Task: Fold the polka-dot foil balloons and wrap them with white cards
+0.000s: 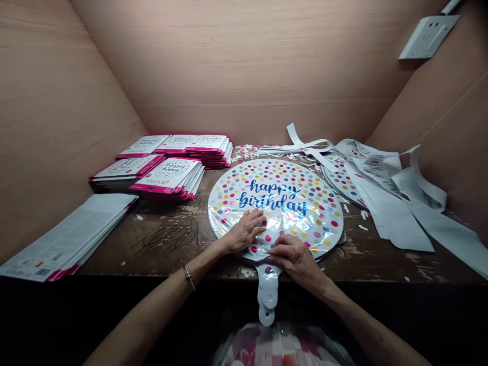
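Note:
A flat round foil balloon [274, 170] with coloured dots and blue "happy birthday" lettering lies on top of a stack of similar ones at the table's front. Its white tail [268, 292] hangs over the front edge. My left hand [247, 231] rests flat on the balloon below the lettering, fingers stretched out. Beside it, my right hand [295, 258] is closed in a pinch at the balloon's lower edge, just above the tail. Whatever lies between those fingertips is too small to make out.
Stacked printed packets [171, 175] with pink edges stand at the back left, and long folded cards [68, 239] lie at the front left. White paper strips [396, 213] cover more dotted balloons [341, 175] on the right. Board walls enclose the dark table [168, 229]; a socket [429, 38] hangs upper right.

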{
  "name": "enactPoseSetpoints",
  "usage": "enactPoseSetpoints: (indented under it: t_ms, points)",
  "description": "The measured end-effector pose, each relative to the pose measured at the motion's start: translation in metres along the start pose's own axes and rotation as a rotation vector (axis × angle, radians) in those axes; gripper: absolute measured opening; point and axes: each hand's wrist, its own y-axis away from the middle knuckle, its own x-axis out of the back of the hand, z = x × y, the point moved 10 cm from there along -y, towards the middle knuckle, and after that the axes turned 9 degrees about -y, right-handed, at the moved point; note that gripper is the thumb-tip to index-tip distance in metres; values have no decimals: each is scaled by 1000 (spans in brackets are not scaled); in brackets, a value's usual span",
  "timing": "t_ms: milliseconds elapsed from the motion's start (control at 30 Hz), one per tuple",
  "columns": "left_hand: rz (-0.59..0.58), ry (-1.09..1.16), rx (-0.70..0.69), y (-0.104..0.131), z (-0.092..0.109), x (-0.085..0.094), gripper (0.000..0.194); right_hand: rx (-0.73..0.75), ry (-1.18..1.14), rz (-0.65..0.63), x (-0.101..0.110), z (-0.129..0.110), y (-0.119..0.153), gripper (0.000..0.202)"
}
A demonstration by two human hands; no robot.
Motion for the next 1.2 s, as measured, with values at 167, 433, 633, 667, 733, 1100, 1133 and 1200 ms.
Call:
enactPoseSetpoints:
  t_ms: [167, 433, 633, 667, 733, 1100, 1133, 1200]
  points:
    - [-34, 249, 7, 2, -11, 10, 33, -147, -52, -64, 5, 11, -21, 29]
    - [-8, 397, 85, 8, -9, 28, 22, -406, -357, -132, 10, 29, -35, 35]
    - [153, 213, 324, 8, -21, 43, 23, -104, -150, -105, 47, -4, -11, 35]
    - [175, 179, 309, 9, -19, 47, 23, -68, -24, -71, 54, -3, -5, 37]
    - [196, 120, 195, 12, -9, 54, 22, -41, 195, -20, 65, 7, 6, 31]
    - [278, -485, -299, 79, -18, 57, 28, 94, 328, 122, 94, 48, 34, 23]
    - [300, -440, -287, 77, -20, 62, 28, 78, 302, 121, 97, 50, 32, 23]
    - [334, -351, -166, 62, -28, 78, 28, 22, 251, 146, 110, 56, 19, 21]
